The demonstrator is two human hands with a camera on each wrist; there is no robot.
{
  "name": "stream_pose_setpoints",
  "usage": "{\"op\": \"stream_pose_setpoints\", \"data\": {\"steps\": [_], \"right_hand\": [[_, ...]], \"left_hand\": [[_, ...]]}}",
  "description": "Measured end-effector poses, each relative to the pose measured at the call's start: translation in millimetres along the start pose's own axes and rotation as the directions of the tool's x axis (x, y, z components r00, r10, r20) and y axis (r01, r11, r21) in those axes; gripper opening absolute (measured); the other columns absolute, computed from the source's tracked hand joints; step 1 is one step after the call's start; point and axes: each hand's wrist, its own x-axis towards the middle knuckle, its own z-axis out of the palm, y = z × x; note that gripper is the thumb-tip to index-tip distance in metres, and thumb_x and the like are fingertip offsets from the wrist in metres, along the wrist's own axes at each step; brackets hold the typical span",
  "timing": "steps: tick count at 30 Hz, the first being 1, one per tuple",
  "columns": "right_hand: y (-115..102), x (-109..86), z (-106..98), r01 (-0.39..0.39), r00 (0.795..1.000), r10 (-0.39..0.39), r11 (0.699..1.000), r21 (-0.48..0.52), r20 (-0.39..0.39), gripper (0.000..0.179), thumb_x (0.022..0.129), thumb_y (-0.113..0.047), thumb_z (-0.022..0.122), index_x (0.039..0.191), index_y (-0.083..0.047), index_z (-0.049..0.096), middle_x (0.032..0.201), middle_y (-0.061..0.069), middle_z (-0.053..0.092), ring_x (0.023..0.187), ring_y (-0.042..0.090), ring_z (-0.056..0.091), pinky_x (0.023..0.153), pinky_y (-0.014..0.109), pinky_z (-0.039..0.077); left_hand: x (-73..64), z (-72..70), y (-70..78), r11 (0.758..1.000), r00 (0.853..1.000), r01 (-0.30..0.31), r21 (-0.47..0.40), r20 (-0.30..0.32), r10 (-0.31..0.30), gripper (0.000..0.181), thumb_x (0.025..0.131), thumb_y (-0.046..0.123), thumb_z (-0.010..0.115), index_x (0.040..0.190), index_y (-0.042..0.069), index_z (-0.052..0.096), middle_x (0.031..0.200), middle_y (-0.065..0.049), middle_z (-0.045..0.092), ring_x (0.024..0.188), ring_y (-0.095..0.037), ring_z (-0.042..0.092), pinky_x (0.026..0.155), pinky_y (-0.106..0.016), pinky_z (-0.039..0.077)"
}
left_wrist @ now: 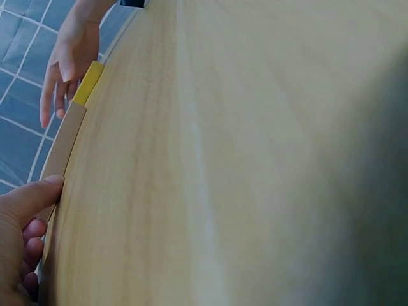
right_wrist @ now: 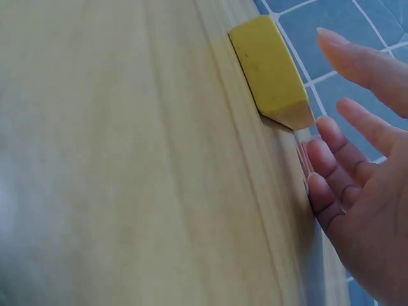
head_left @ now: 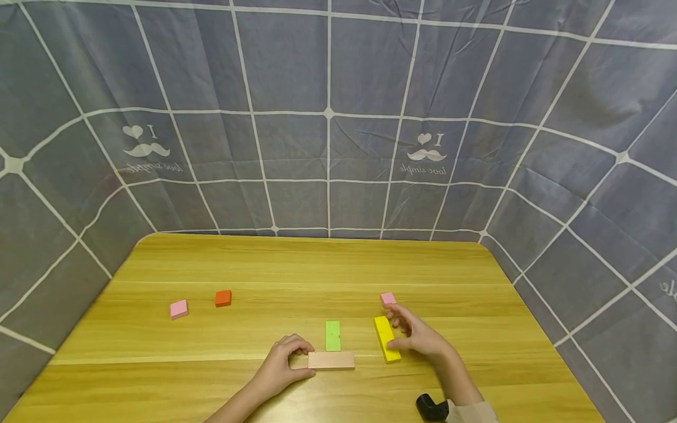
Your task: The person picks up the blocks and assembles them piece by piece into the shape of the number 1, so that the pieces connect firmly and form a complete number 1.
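My left hand [head_left: 280,365] pinches the left end of a pale wooden block [head_left: 334,361], thumb on the near side and fingers on the far side. That block lies flat on the table. In the left wrist view the thumb [left_wrist: 39,194] rests against its edge. A light green block [head_left: 332,335] lies just beyond the pale one. To the right, my right hand [head_left: 420,339] hovers over and beside a yellow block [head_left: 386,339]. The right wrist view shows a gap between its spread fingers and the yellow block [right_wrist: 270,67].
A small pink block [head_left: 388,298] lies beyond the right hand's fingertips. Farther left on the wooden table [head_left: 296,264] are a red block [head_left: 223,298] and another pink one [head_left: 178,309]. A grey gridded curtain [head_left: 296,147] surrounds the back and sides.
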Motion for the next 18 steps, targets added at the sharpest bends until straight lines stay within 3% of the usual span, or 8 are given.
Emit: {"op": "stream_pose_setpoints", "data": {"steps": [18], "right_hand": [[6.7, -3.5, -9.9, 0.033, 0.988, -0.032, 0.999, -0.006, 0.150, 0.090, 0.072, -0.004, 0.076, 0.141, 0.004, 0.019, 0.113, 0.023, 0.029, 0.098, 0.029, 0.026, 0.078, 0.024, 0.028]], "left_hand": [[-0.4, 0.4, 0.0, 1.000, 1.000, 0.001, -0.007, 0.002, -0.001, 0.030, 0.069, 0.022, 0.079, 0.092, 0.013, 0.064, 0.091, 0.008, 0.059, 0.082, -0.009, 0.048, 0.075, -0.025, 0.043]]}}
